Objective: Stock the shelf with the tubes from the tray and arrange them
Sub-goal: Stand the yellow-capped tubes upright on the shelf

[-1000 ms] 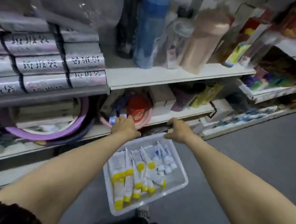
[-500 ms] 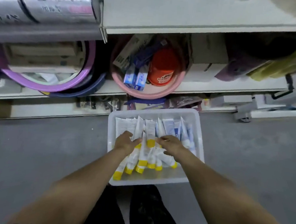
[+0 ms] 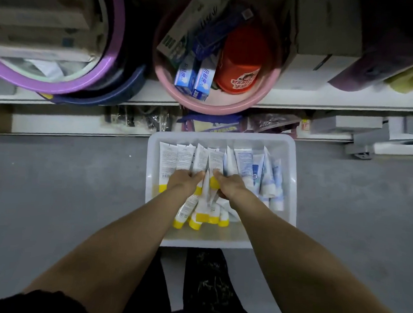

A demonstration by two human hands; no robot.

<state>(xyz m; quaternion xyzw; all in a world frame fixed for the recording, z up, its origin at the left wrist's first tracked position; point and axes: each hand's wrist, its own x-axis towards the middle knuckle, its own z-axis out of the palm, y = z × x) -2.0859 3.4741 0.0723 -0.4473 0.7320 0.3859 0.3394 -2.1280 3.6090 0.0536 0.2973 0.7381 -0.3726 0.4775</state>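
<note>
Two hands are down in the tray, side by side and nearly touching. The left hand (image 3: 186, 180) curls its fingers over the yellow-capped tubes (image 3: 168, 161) at the middle of the pile. The right hand (image 3: 230, 185) is closed round one or more of the same sort just beside it. How many each holds cannot be told.

One second ago both hands were at the tray's far rim; half a second ago they lay on the pile. The tray (image 3: 292, 184) now stands on the grey floor (image 3: 67, 185) at the foot of the shelving, so picking appears to have begun. Blue-and-white tubes (image 3: 268, 174) lie untouched at the tray's right.

Beyond, the low shelf (image 3: 299, 102) carries a pink basin (image 3: 217, 108) holding boxes (image 3: 195, 80) and a red tub (image 3: 238, 69). No tube from the tray appears on the shelf yet.
</note>
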